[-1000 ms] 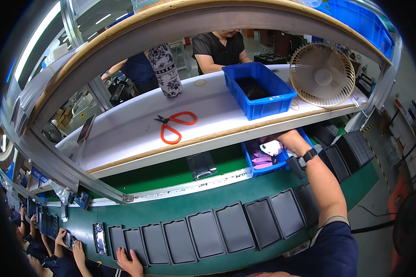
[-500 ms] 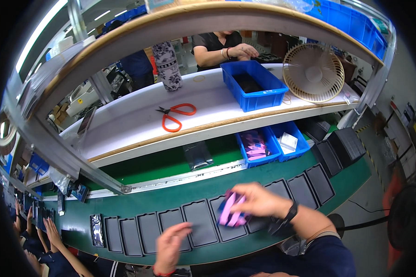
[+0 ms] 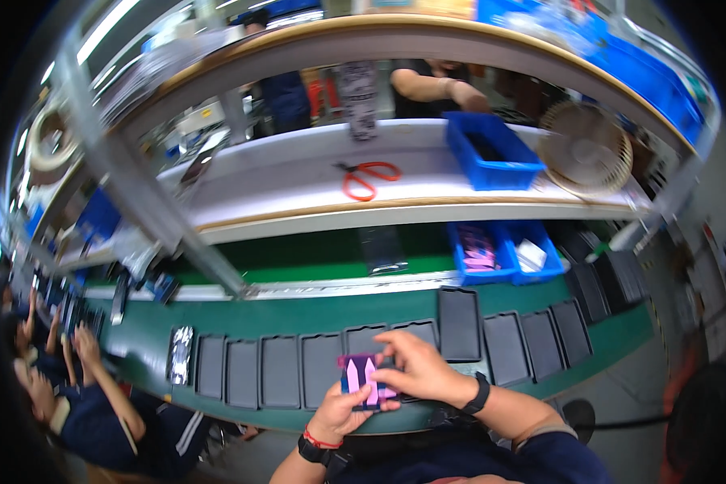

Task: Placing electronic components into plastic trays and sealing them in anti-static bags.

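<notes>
Low over the tray row, my left hand (image 3: 336, 415) grips a small stack of dark blue pieces with pink arrow-shaped strips (image 3: 361, 381), its thumb lying across the front. My right hand (image 3: 423, 371) meets the stack from the right. Its thumb presses on a pink strip and its index finger is bent above the top edge; the other fingers are partly hidden. Behind and below the hands runs a row of shallow dark grey trays (image 3: 280, 371). One grey tray (image 3: 458, 327) sits farther back than its neighbours.
A blue bin (image 3: 477, 262) of pink pieces and a blue bin (image 3: 536, 262) with white items stand under the shelf. Red-handled scissors (image 3: 371, 176), a blue bin (image 3: 492, 153) and a fan (image 3: 586, 149) occupy the shelf. Co-workers are at the left (image 3: 97, 403) and beyond the shelf.
My right hand has brought the stack left and my left hand, earlier free with fingers apart, now grips it. The head view has shifted, so the shelf and trays appear displaced.
</notes>
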A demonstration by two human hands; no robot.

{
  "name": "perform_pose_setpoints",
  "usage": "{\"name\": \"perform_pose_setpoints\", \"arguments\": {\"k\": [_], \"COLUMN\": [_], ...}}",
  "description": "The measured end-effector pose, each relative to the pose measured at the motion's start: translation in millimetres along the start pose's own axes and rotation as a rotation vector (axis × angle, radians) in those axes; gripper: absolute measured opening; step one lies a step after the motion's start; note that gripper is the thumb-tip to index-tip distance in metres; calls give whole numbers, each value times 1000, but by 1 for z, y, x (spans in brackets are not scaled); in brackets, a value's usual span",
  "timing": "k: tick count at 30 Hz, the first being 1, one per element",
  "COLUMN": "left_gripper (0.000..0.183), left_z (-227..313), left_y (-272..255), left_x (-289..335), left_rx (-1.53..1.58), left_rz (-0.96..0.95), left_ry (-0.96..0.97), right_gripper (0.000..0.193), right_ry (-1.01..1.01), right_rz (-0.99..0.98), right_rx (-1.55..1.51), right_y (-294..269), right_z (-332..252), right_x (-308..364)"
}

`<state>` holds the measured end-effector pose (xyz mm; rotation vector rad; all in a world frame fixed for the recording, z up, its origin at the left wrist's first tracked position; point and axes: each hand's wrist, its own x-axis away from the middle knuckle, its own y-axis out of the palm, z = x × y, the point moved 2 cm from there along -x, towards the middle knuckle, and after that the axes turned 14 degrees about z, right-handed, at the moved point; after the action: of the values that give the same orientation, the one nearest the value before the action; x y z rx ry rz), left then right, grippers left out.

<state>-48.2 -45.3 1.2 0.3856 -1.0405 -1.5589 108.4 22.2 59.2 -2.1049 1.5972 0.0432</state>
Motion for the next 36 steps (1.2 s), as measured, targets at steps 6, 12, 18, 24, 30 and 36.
{"name": "perform_pose_setpoints", "arguments": {"k": [6,12,18,24,30,36], "left_gripper": [45,43,43,40,43,31], "left_z": [9,13,8,5,6,24], "left_y": [-1,-10,-15,-21,-67,-108], "left_x": [4,18,30,34,65,122], "left_rx": [19,-1,-125,-150,-32,7], "left_rz": [50,81,105,109,301,559], "left_ry": [112,148,184,234,258,455], "right_gripper": [7,7,12,13,8,8], "right_ry": [256,47,170,269,58,27], "right_rz": [-49,32,69,-28,153,-159], "right_rx": [-246,-19,-77,-292,-104,-125], "right_y": [16,21,29,32,18,104], "right_z": [29,-13,-1,9,-9,-37], "right_x": [9,1,11,18,-24,-81]}}
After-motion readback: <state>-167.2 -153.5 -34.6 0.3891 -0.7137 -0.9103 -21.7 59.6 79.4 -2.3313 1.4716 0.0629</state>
